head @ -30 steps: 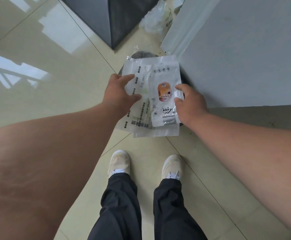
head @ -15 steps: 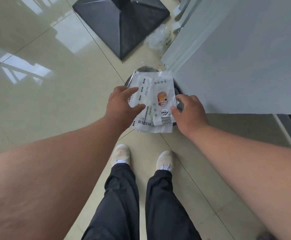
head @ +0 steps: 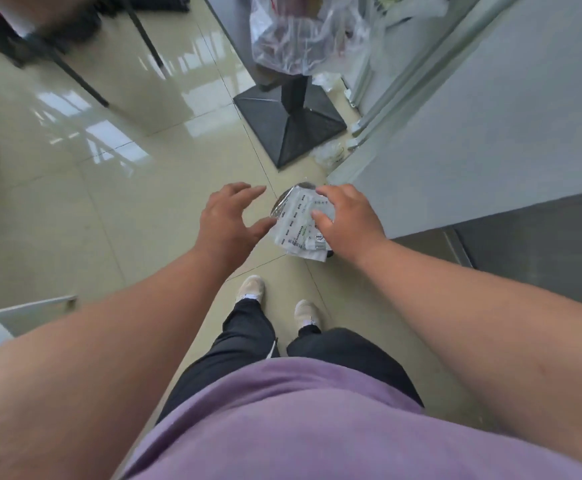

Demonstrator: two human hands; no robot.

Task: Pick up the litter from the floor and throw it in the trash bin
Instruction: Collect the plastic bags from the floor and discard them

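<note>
wall (head: 490,133) right, table base (head: 291,129) ahead, floor (head: 109,209) open left

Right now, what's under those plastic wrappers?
A round dark trash bin sits under the wrappers. Only bits of its rim show. The wrappers and the right hand cover its opening, so what's inside can't be seen.

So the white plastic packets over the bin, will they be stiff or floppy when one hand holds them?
Probably floppy: the white plastic packets are thin, flat film, and their lower edges hang loose below the right hand. Likely light, since that hand alone seems to hold them while the left hand is open beside them. The glossy film may be slippery.
</note>
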